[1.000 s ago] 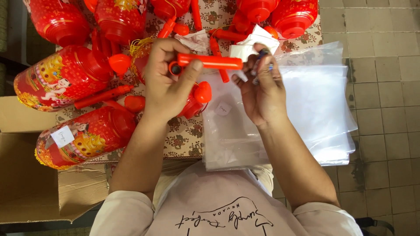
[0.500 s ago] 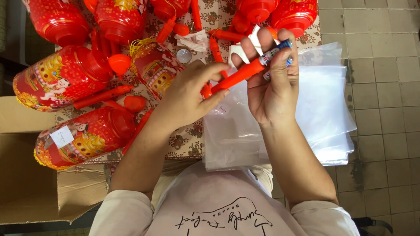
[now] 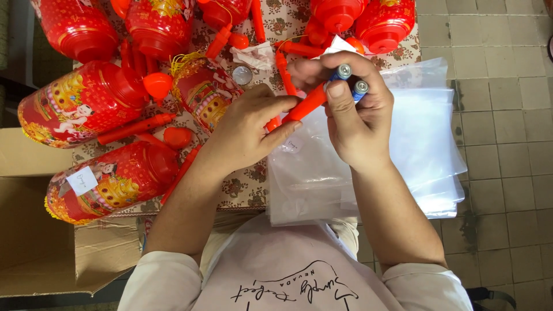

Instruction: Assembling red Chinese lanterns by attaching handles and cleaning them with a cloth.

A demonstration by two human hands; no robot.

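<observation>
My left hand (image 3: 249, 133) and my right hand (image 3: 354, 118) hold an orange plastic stick handle (image 3: 308, 103) between them, tilted up to the right. The left hand grips its lower end. In my right hand, two blue batteries (image 3: 349, 80) stand with their silver tips up beside the handle's upper end. Both hands hover over a floral tablecloth (image 3: 245, 187) and a stack of clear plastic bags (image 3: 403, 150).
Several red printed plastic lanterns (image 3: 80, 106) lie at the left and top of the cloth, with loose orange handles (image 3: 135, 128) and bulbs (image 3: 177, 137) among them. A cardboard box (image 3: 34, 230) sits at lower left. Tiled floor (image 3: 507, 126) lies to the right.
The orange handle went from lying level between my hands to tilting up to the right. My left hand slid down to its lower end, and the two batteries now stand up in my right hand.
</observation>
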